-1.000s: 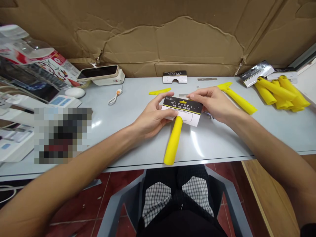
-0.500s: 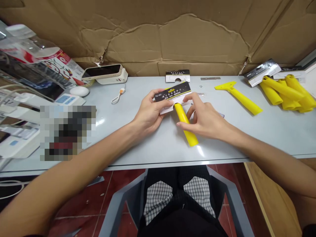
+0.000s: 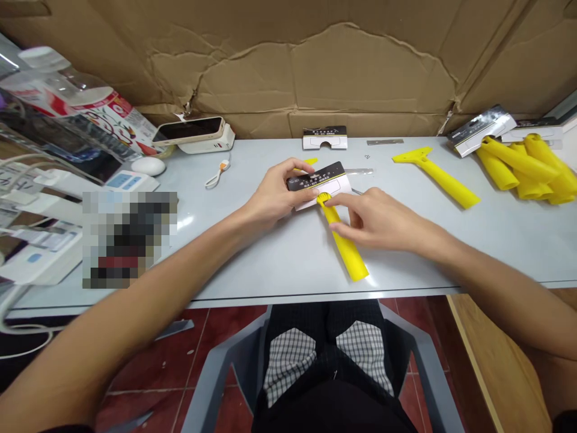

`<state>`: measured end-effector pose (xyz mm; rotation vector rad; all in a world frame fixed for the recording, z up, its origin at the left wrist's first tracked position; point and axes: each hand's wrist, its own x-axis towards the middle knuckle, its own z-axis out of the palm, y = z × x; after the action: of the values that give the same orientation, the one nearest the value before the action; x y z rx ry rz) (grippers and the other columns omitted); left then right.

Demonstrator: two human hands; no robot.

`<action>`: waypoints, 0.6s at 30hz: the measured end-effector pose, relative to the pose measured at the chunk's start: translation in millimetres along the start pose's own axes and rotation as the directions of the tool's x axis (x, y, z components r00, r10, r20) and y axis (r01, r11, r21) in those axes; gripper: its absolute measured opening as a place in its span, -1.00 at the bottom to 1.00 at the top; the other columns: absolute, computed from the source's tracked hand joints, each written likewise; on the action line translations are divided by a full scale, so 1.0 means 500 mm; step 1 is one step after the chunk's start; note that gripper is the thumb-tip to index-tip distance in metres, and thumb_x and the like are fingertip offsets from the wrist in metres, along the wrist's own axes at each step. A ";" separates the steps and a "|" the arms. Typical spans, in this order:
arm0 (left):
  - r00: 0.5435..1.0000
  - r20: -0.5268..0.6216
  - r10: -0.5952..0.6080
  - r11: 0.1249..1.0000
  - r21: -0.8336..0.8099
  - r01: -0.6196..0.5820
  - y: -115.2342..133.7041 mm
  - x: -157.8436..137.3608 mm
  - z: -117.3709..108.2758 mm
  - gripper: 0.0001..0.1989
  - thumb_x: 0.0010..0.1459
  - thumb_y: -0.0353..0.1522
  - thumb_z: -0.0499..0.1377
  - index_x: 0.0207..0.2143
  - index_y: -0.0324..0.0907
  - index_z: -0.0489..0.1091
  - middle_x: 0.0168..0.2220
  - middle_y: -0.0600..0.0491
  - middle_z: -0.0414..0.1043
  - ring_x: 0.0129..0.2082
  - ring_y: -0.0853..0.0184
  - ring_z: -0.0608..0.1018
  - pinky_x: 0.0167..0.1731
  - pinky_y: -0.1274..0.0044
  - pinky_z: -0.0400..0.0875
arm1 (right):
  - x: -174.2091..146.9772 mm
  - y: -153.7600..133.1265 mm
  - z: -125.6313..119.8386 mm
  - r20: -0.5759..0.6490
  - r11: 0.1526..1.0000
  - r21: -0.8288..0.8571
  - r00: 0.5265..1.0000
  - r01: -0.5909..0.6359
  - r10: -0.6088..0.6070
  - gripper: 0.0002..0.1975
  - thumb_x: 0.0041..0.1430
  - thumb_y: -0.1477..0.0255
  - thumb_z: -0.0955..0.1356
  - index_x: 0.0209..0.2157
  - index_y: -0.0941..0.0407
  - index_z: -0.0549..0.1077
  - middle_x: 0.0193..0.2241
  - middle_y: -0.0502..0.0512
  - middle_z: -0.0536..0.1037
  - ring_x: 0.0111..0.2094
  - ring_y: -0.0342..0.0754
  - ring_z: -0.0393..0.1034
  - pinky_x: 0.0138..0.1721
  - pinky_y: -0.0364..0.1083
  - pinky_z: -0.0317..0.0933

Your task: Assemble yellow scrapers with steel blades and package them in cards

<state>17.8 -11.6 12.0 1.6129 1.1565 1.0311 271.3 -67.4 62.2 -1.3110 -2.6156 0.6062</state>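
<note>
My left hand [image 3: 280, 189] pinches a black and white header card [image 3: 322, 180], thumb on its front and fingers behind. A yellow scraper [image 3: 345, 246] pokes out below the card, its handle slanting toward me. A bit of yellow shows above the card's top edge; the rest of the head is hidden. My right hand [image 3: 367, 219] grips the scraper near its neck, index fingertip by the card's lower edge and thumb on the handle. Beyond the right hand lies a clear thin strip [image 3: 360, 171].
Another yellow scraper [image 3: 439, 174] lies on the right of the table [image 3: 265, 258]. Several yellow handles [image 3: 523, 168] are heaped farther right beside a carded piece [image 3: 482, 129]. Behind are a card [image 3: 324, 138] and a metal blade [image 3: 385, 142]. A phone [image 3: 189, 130], bottle [image 3: 108, 111] and power strips stand left.
The scraper's handle has slid toward me, so its ridged neck shows below the card. The card has tilted back, and my right index finger has moved from the card to the neck.
</note>
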 end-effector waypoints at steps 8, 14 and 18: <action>0.974 0.120 0.193 0.880 0.417 -0.226 -0.007 0.007 -0.013 -0.70 0.18 -0.23 0.47 -0.05 -0.07 0.63 0.16 -0.07 0.65 0.23 -0.03 0.63 0.34 0.10 0.47 | 0.016 0.117 -0.076 -0.033 0.935 -0.298 0.981 -0.192 0.191 -0.66 0.37 0.28 0.50 0.14 -0.01 0.71 -0.12 0.16 0.74 -0.18 0.18 0.58 -0.17 0.08 0.27; 0.941 0.110 0.320 0.802 0.497 -0.331 -0.025 0.019 -0.005 -0.87 0.29 -0.25 0.40 -0.14 -0.06 0.67 0.15 -0.07 0.67 0.29 -0.03 0.62 0.38 0.10 0.46 | 0.027 0.133 -0.075 -0.001 0.943 -0.236 0.970 -0.235 0.242 -0.80 0.34 0.47 0.47 -0.06 0.02 0.72 -0.12 0.18 0.70 -0.19 0.11 0.59 -0.22 0.05 0.33; 0.928 0.151 0.342 0.813 0.448 -0.372 -0.026 0.031 0.002 -0.75 0.27 -0.16 0.42 -0.08 -0.07 0.71 0.13 -0.10 0.74 0.25 -0.04 0.67 0.35 0.13 0.49 | 0.023 0.150 -0.093 -0.078 0.903 -0.270 0.943 -0.333 0.324 -0.79 0.34 0.45 0.49 -0.02 0.02 0.71 -0.05 0.23 0.67 -0.11 0.14 0.58 -0.24 0.04 0.31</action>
<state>19.1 5.8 1.2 2.3052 1.1406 0.9627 333.6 -4.8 72.2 -1.8547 -2.5412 0.2527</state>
